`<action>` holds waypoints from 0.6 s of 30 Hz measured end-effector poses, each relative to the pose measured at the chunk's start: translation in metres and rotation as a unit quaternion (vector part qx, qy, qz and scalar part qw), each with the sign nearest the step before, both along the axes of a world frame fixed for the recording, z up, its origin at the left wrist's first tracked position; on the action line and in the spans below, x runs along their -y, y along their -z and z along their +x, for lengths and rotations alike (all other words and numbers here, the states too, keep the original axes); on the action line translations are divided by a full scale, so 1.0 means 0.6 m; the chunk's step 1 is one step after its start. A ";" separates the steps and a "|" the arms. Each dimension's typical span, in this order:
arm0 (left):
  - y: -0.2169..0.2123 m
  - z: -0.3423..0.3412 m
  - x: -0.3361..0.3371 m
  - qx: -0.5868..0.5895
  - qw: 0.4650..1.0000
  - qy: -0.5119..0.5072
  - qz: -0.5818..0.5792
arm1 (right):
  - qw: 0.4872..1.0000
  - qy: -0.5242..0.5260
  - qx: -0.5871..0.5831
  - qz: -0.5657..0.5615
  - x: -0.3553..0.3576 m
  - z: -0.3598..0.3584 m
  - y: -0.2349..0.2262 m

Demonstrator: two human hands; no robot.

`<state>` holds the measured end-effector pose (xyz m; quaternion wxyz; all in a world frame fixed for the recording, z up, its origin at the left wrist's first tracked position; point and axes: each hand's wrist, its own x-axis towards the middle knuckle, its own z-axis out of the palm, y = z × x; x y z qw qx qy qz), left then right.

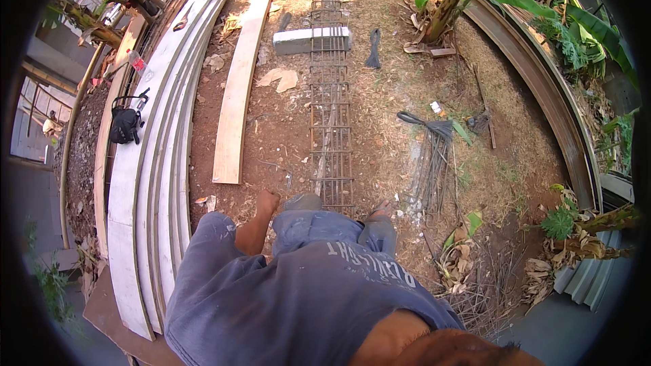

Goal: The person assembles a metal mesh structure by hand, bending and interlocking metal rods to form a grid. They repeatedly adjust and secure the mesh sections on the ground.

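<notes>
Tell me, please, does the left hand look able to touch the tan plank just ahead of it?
Probably yes: the left hand is near the tan plank's closer end, and only soil shows between them.

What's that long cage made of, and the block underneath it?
The cage looks like steel: thin, dull, rusty-brown bars in a grid. The block seems to be concrete, though maybe stone: pale grey, matte and solid-looking.

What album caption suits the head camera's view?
A steel rebar cage stretches ahead of a person in blue-grey, between a wooden plank and a bundle of dark wire.
</notes>
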<state>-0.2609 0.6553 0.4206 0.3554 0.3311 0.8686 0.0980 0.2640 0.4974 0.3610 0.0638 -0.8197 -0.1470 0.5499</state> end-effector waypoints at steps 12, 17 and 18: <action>-0.088 0.305 -0.018 0.033 0.994 -0.071 0.076 | 0.994 0.008 -0.075 -0.079 -0.223 0.324 -0.040; -0.107 0.377 -0.051 0.050 0.989 -0.105 0.086 | 0.949 -0.307 0.010 0.077 -0.261 0.377 -0.037; -0.121 0.391 -0.059 0.053 0.989 -0.108 0.081 | 0.956 -0.288 0.017 0.047 -0.281 0.377 -0.043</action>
